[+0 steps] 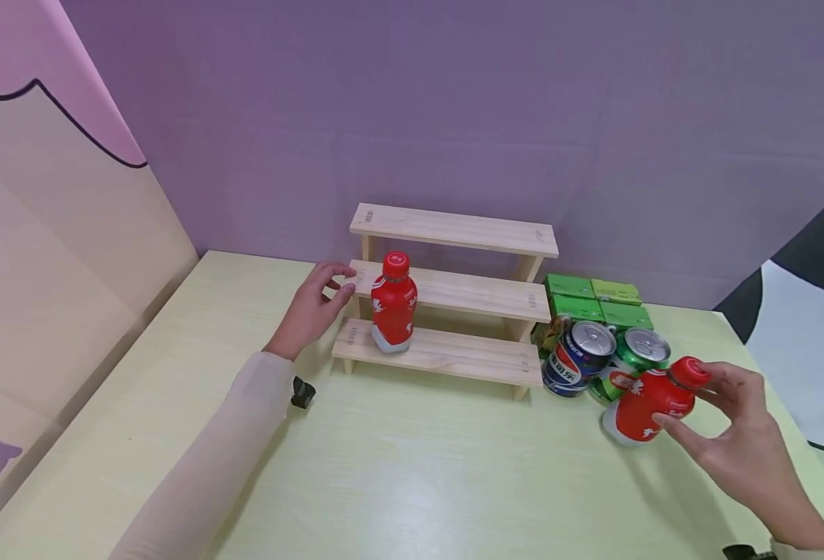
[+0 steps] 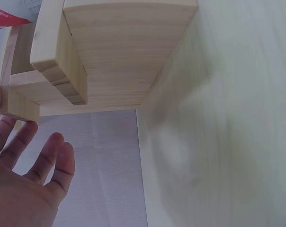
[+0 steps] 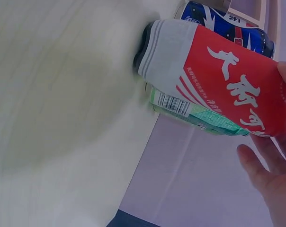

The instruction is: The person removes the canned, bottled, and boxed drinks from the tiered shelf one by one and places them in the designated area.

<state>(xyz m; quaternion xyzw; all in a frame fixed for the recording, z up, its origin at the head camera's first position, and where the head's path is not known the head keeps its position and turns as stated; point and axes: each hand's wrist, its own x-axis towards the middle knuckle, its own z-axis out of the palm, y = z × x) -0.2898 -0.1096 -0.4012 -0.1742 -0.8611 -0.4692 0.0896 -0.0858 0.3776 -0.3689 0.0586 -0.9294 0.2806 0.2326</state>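
A three-tier wooden display stand (image 1: pixel 447 354) stands at the back of the table. My left hand (image 1: pixel 315 306) is at the left end of its middle step, thumb and fingertips on either side of the board's end (image 2: pixel 21 101); the other fingers hang off it. One red bottle (image 1: pixel 394 307) stands upright on the left part of the bottom step. In my right hand (image 1: pixel 741 435), between thumb and fingers, is a second red bottle (image 1: pixel 646 408), tilted, its cap towards the hand. The right wrist view shows this bottle's white lower part and lettering (image 3: pixel 237 78).
Right of the stand are a blue cola can (image 1: pixel 576 362) and a green can (image 1: pixel 637 354), with several green boxes (image 1: pixel 594 299) behind them. A purple backdrop (image 1: pixel 454 101) rises behind the table (image 1: pixel 384 467).
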